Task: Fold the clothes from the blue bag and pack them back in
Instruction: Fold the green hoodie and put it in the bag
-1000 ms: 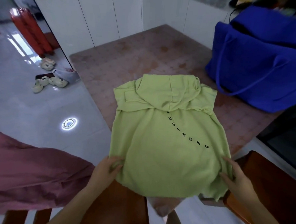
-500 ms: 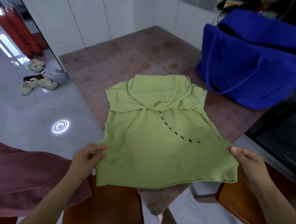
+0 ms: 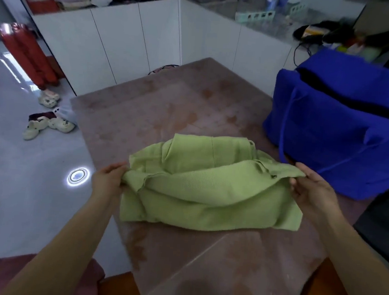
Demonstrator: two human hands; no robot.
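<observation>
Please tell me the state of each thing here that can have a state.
Light green knitted hoodie: half folded, hem raised over the body
Big blue fabric bag: upright, top open
Left hand: pinches the hem's left corner
Right hand: pinches the hem's right corner

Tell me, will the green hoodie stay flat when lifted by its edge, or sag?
Probably it sags: the green hoodie droops between the left hand and right hand. It looks soft and fairly light, since it creases freely.

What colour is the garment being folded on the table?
Light yellow-green, plain on the side showing; the head view shows the garment clearly.
</observation>
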